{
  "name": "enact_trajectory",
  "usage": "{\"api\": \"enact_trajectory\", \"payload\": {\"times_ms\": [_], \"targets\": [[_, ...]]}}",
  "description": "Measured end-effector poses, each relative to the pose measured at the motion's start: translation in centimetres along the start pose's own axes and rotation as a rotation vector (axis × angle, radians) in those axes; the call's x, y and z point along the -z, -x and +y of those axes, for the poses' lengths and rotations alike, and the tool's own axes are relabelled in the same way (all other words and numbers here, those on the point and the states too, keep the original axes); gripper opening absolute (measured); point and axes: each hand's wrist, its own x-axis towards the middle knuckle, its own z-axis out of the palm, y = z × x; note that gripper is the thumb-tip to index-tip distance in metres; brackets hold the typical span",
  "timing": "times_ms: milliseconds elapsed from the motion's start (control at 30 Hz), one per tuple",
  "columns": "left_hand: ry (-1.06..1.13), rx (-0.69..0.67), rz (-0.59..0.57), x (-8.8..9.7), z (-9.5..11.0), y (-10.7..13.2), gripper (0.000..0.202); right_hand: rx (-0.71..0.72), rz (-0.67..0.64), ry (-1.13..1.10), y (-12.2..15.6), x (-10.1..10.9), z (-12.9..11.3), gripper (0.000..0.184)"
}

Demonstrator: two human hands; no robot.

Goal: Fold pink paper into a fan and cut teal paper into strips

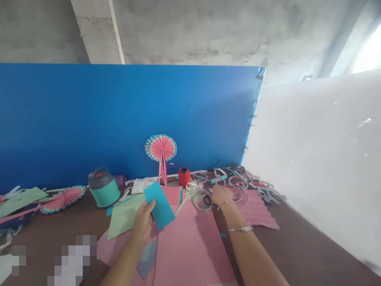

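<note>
My left hand (pixel 143 222) is closed on a small teal paper rectangle (pixel 159 205), lifted a little above the pink paper sheets (pixel 190 246). My right hand (pixel 220 196) reaches forward into a heap of clear tape rolls (pixel 205 190). Its fingers curl down among the rolls, and what they grip is hidden. Bracelets sit on my right wrist. A pleated pink sheet (pixel 257 210) lies just right of that hand.
A pink and teal paper fan on a stick (pixel 161 149) stands against the blue board (pixel 119 119). Nearby are a red thread spool (pixel 184 176), a green jar with a grey lid (pixel 104 187), a light green sheet (pixel 125 216), and another fan (pixel 63 198) lying at left. A white wall (pixel 321 159) closes the right.
</note>
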Motion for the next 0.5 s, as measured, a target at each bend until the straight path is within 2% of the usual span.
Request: {"api": "enact_trajectory", "payload": {"times_ms": [367,500], "targets": [[-0.017,-0.029,0.037,0.4,-0.4,-0.4,0.040,-0.040,0.088,0.008,0.5,1.8,-0.3,0.027],[-0.022,-0.059,-0.025,0.3,-0.4,-0.4,0.037,-0.025,0.184,-0.002,0.8,2.3,-0.4,0.032]]}}
